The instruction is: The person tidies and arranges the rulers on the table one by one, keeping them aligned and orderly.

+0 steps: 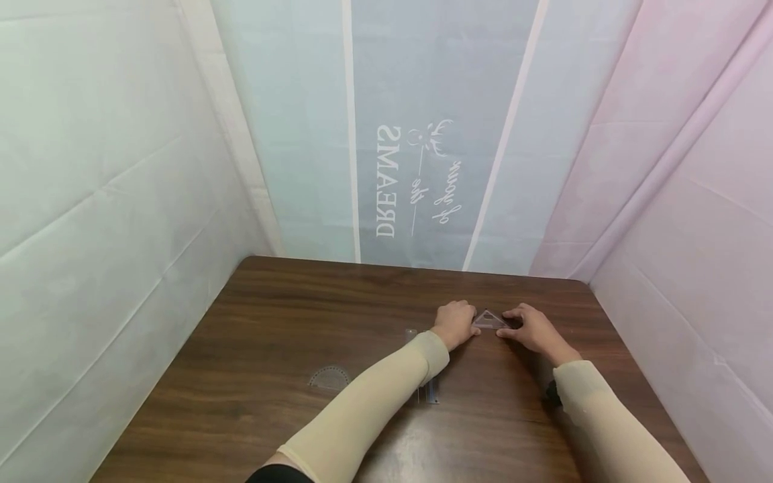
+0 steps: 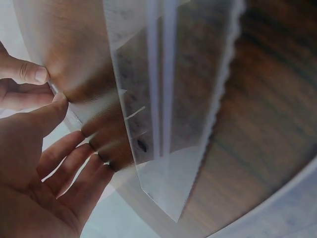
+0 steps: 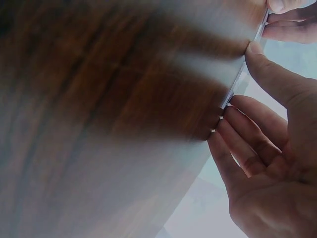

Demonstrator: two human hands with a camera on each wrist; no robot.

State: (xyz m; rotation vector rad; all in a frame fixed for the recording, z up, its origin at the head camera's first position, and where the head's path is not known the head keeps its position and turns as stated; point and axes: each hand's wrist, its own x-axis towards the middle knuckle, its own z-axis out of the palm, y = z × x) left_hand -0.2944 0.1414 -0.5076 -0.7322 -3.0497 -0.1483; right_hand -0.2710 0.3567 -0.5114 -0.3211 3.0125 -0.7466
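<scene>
A small clear triangular set square (image 1: 490, 323) lies flat on the brown wooden table, between both hands. My left hand (image 1: 455, 324) holds its left corner, thumb on the near side and fingers on the far side. At the right corner, my right hand (image 1: 534, 329) grips it the same way, between thumb and fingers. Seen edge-on in the right wrist view, the set square (image 3: 240, 79) is a thin bright strip by the thumb. A clear ruler (image 1: 432, 392) lies partly hidden under the left forearm; the left wrist view shows a transparent ruler (image 2: 193, 99) with a wavy edge up close.
A clear protractor (image 1: 330, 378) lies on the table (image 1: 241, 402) left of the left forearm. Fabric hangs behind the table's far edge, the back curtain (image 1: 302, 134) bearing white lettering. Pale cloth walls (image 1: 109, 221) stand on both sides.
</scene>
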